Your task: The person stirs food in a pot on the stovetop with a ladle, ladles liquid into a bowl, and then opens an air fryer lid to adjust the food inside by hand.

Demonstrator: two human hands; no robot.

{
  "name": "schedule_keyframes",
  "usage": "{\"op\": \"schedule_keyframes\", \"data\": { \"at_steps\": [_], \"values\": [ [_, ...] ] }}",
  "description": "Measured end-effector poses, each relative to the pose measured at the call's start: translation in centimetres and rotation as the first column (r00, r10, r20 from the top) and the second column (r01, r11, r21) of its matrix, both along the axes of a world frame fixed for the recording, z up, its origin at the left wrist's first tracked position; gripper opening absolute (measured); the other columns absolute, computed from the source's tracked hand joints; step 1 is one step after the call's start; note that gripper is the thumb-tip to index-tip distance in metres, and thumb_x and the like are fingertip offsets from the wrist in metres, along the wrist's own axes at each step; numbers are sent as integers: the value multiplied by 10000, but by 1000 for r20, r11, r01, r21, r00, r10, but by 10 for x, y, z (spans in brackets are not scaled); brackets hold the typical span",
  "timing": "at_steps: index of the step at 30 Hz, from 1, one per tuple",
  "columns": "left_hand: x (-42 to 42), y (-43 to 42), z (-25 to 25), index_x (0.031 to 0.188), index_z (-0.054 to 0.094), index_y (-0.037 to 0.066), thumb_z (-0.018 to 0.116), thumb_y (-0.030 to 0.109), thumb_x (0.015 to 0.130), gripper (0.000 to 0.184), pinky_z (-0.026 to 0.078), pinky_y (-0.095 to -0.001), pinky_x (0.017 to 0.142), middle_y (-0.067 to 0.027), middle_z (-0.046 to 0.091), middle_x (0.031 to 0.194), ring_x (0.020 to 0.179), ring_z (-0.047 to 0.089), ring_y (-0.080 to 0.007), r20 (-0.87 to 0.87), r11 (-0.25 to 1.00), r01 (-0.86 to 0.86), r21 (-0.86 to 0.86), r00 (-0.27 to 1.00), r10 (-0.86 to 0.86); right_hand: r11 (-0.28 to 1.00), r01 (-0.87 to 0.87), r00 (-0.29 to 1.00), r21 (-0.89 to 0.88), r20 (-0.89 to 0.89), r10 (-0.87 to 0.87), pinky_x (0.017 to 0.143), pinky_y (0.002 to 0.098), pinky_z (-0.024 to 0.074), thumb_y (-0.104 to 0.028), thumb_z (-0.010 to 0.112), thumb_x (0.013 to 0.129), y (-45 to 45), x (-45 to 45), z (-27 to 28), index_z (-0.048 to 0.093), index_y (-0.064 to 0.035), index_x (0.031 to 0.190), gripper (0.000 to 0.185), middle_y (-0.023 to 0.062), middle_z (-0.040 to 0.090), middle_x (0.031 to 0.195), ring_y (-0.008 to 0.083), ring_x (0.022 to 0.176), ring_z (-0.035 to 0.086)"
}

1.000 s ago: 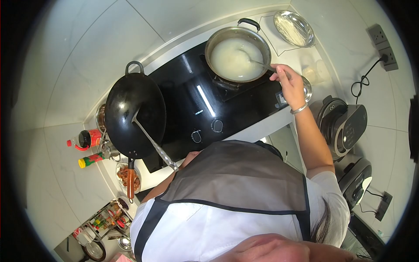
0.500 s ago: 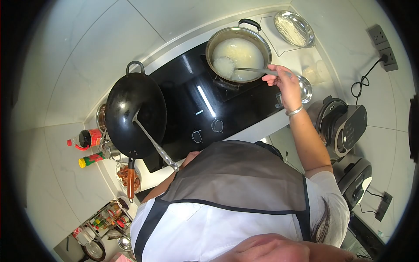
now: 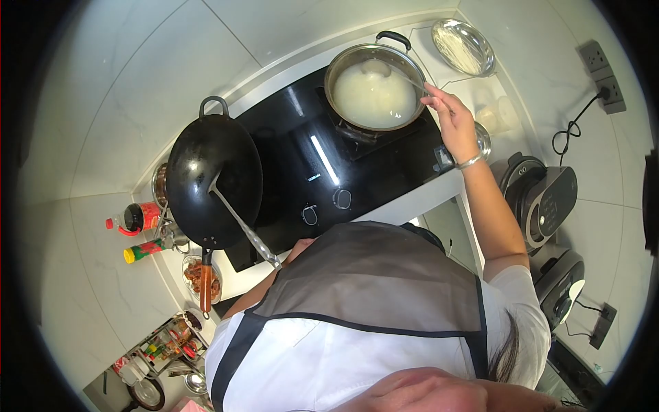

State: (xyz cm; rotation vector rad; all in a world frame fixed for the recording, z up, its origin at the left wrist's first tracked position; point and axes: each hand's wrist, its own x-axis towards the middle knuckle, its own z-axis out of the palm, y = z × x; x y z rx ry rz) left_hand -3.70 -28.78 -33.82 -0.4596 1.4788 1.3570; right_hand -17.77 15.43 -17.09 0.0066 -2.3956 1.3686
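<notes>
My right hand (image 3: 452,123), with a bracelet at its wrist, grips the handle of a metal ladle (image 3: 405,80) at the right rim of a steel pot (image 3: 331,103). The ladle's bowl lies in the cloudy whitish liquid (image 3: 374,99), near the pot's far side. Only a part of my left hand (image 3: 300,247) shows at the stove's front edge, beside the apron; its fingers are hidden. A black wok (image 3: 199,154) sits on the left of the stove, and a second ladle (image 3: 244,226) rests in it with its handle pointing toward me.
The black glass stove (image 3: 295,165) spans the middle. A metal bowl of white strips (image 3: 463,47) stands at the back right, with cookers (image 3: 539,196) nearer on the right. Bottles (image 3: 142,217) and a dish of brown food (image 3: 201,278) are at the left.
The ladle in my right hand has swept from the pot's near left part to its far side, under the liquid's surface. My right hand has shifted slightly with it.
</notes>
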Motion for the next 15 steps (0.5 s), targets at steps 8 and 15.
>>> {"op": "schedule_keyframes", "data": {
  "at_steps": [8, 15],
  "values": [
    [6, -12, -30, 1012, 698, -40, 616, 320, 993, 369, 519, -238, 685, -18, 691, 881, 763, 612, -66, -10, 1000, 8, 16, 1000, -7, 926, -22, 999, 377, -20, 32, 683, 375, 472, -160, 617, 943, -1, 25, 38, 702, -47, 1116, 223, 116, 657, 786, 267, 705, 568],
    [7, -12, -31, 1001, 699, -38, 621, 328, 990, 374, 517, -233, 676, -19, 691, 874, 756, 611, -65, 66, 995, -79, 61, 995, 75, 921, -183, 982, 344, 27, 185, 663, 375, 474, -118, 641, 916, -16, 39, 58, 705, -48, 1087, 196, 118, 645, 743, 279, 695, 568]
  ]
}}
